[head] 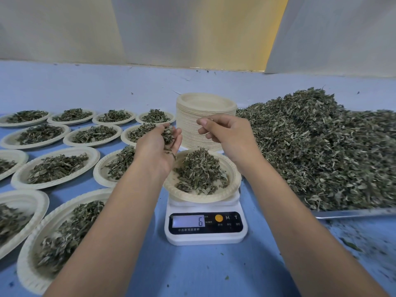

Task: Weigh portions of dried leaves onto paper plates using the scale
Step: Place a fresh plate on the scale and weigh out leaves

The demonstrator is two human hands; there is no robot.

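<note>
A white digital scale stands on the blue table, and its display reads 6. On it sits a paper plate with a mound of dried leaves. My left hand hovers over the plate's left rim, cupped around a small handful of dried leaves. My right hand is above the plate's far side with its fingers curled. Its thumb and forefinger pinch a few leaf bits.
A tall stack of empty paper plates stands just behind the scale. A big heap of dried leaves lies on a metal tray at the right. Several filled plates cover the table to the left. Leaf crumbs dot the near right.
</note>
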